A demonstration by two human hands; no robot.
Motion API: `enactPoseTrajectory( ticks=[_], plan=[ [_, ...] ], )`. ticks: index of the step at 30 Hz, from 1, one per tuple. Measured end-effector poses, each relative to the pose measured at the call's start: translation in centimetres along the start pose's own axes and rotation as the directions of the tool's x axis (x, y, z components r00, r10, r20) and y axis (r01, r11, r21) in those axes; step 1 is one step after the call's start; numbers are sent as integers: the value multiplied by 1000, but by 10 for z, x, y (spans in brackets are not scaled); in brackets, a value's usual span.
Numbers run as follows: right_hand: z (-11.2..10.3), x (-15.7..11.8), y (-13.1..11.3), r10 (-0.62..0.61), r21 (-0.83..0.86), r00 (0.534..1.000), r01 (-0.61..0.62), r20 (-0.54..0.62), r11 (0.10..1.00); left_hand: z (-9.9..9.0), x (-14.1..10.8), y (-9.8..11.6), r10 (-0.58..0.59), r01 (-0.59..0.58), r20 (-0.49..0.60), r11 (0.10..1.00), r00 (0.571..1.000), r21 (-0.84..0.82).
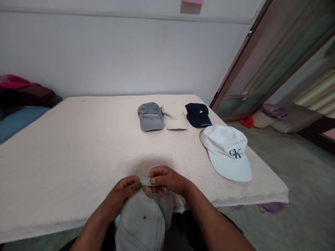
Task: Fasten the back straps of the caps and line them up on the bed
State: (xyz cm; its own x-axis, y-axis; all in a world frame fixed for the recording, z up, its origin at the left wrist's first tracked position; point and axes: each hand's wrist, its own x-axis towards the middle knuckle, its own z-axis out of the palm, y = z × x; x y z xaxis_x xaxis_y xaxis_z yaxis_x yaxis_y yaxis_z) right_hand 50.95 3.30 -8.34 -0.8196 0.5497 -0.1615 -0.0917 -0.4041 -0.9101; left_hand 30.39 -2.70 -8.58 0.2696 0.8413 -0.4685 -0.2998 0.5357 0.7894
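A light grey baseball cap [142, 223] is held over the bed's near edge, its back opening facing away from me. The fingers of my left hand [125, 188] pinch the left end of the cap's adjustment strap [146, 181]. My right hand [167, 180] grips the strap's other end between thumb and fingers. To the right lies a white cap [226, 151] with black "CK" lettering. Farther back, a grey cap [151, 116], a beige cap [175, 116] and a navy cap [198, 115] sit side by side in a row, brims toward me.
The caps rest on a bed with a cream cover [65, 157], set against a white wall [117, 55]. Dark and pink cloth [23, 90] is piled at the far left. On the right are a framed door [243, 69], grey floor [309, 167] and a red item [246, 121].
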Motion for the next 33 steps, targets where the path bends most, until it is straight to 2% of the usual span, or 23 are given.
enactPoseTrajectory(
  ticks=[11, 16, 21, 28, 33],
  plan=[
    [1, -1, -2, -108, -147, 994, 102, -35, 984, 5, -1, 3, 19, -19, 13, 1000, 1000, 17],
    [-2, 0, 0, -60, -159, 998, 57, -10, 986, 5, 1, 2, 20, -23, 40, 998, 999, 66],
    [-6, 2, 2, -2, -160, 1000, 1, -7, 987, 7, 1, 3, 19, -21, 21, 994, 1000, 109],
    [-5, 2, 1, -17, -174, 999, 22, 34, 985, 8, 0, 3, -2, -2, 32, 992, 999, 124],
    [-6, 2, 2, 33, -138, 996, -21, 83, 990, 7, 0, 3, -1, -3, 30, 992, 1000, 125]
  ],
)
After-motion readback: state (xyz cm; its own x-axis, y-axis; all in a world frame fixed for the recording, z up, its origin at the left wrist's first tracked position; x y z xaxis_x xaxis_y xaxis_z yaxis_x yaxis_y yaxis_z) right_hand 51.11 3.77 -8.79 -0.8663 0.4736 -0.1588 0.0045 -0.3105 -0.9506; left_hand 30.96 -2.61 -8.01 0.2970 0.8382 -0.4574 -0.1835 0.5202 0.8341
